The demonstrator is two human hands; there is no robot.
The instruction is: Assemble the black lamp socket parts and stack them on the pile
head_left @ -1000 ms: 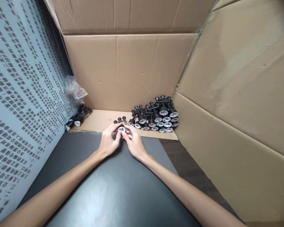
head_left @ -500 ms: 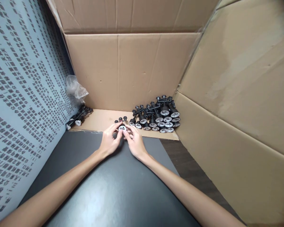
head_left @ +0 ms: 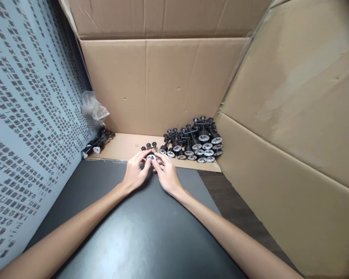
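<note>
Between my hands is a small black lamp-shaped piece (head_left: 151, 156), its round white base facing me and its three black heads pointing away. My left hand (head_left: 136, 171) grips it from the left, thumb at the base. From the right, my right hand (head_left: 166, 173) holds the same piece, thumb and fingers at the base's edge. Just to the right, a pile of similar black pieces (head_left: 196, 144) with white bases lies on a cardboard strip (head_left: 125, 145). A smaller bunch of black pieces (head_left: 100, 141) lies at the left end of the strip.
A clear plastic bag (head_left: 93, 106) sits above the left bunch. Cardboard walls stand at the back (head_left: 163, 85) and right (head_left: 279, 116); a printed light-blue panel (head_left: 31, 100) stands at the left. A dark grey mat (head_left: 145, 228) lies under my forearms.
The view has shifted very slightly. The held piece's white base looks turned a little between my fingers; both hands keep their hold on it.
</note>
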